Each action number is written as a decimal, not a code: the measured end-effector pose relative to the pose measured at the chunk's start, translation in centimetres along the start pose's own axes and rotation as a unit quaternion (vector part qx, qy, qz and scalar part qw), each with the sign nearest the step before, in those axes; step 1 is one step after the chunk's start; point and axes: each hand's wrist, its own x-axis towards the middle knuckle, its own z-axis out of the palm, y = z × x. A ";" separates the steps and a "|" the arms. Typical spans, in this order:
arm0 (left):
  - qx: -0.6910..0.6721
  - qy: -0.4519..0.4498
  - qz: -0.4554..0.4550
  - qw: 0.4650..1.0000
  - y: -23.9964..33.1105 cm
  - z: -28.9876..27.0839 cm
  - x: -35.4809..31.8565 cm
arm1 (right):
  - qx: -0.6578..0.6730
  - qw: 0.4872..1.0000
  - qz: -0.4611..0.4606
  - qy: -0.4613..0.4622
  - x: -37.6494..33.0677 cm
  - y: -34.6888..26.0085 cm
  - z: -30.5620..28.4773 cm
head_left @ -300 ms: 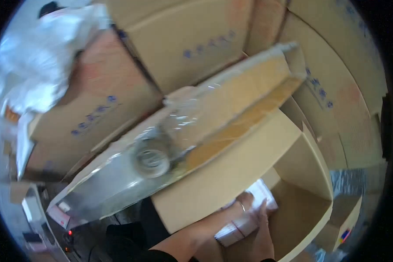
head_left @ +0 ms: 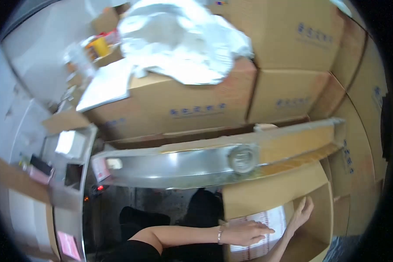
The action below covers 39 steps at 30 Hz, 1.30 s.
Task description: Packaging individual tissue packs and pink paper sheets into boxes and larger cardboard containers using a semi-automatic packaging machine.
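Note:
In the cardboard box [head_left: 275, 192] at the lower right lie white packs [head_left: 276, 218] with rows of reddish print, side by side. My left hand [head_left: 248, 232], with a bracelet at its wrist, rests over these packs, fingers stretched out and open. Beside the box's right wall is my right hand [head_left: 300, 213], raised off the packs, its fingers extended upward and holding nothing. Part of the packs is hidden under my left hand and right forearm.
Beyond the box runs a long metal ledge [head_left: 187, 163] with a roll of clear tape [head_left: 242, 158] on it. Stacked cartons [head_left: 196, 111] stand behind, topped by a white plastic bag [head_left: 174, 43]. At left is a cluttered bench [head_left: 67, 218] with a pink packet [head_left: 68, 245].
The view has swung left and levelled. Both hands were on the packs inside the box; my right hand has lifted away, while my left lies flatter over them.

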 end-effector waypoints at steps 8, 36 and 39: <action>-0.017 0.320 -0.008 0.947 9.7 -6.3 -16.9 | -0.202 0.917 -0.313 -0.144 -6.1 -15.6 20.3; 0.348 0.689 -0.157 0.616 44.5 0.5 -33.6 | 0.472 0.277 -0.605 -0.578 -33.0 -50.4 -9.0; 0.380 0.805 -0.107 0.444 44.8 2.7 -31.4 | 0.461 0.259 -0.608 -0.592 -30.6 -50.4 -9.0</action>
